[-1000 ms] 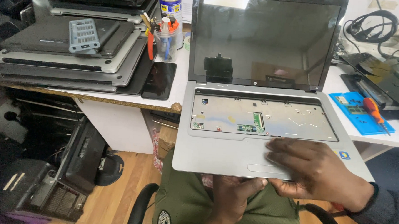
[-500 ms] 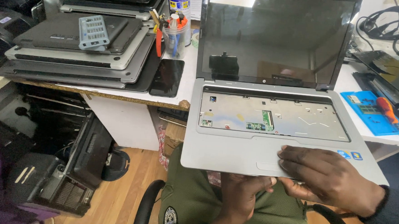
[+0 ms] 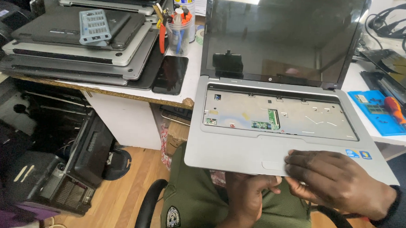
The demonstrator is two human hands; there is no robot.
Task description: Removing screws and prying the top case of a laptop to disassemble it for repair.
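Note:
A silver laptop [image 3: 238, 148] stands open before me, its front half overhanging the white desk edge above my lap. Its keyboard is gone, leaving the bare metal tray [image 3: 281, 114] with a small green connector. The screen [image 3: 281, 35] is dark. My right hand [image 3: 336, 181] lies flat on the palm rest over the touchpad, fingers spread. My left hand [image 3: 249, 195] reaches up from below and grips the laptop's front edge underneath.
A stack of closed laptops [image 3: 77, 47] with a grey-blue bit case [image 3: 95, 26] fills the desk's left. A cup of tools [image 3: 178, 29] and a black phone [image 3: 170, 74] sit beside it. A blue mat [image 3: 374, 119] with an orange screwdriver [image 3: 397, 112] lies right. Equipment crowds the floor left.
The view has shifted left and closer. My right hand stays on the palm rest and the left under the front edge; the laptop has hardly moved.

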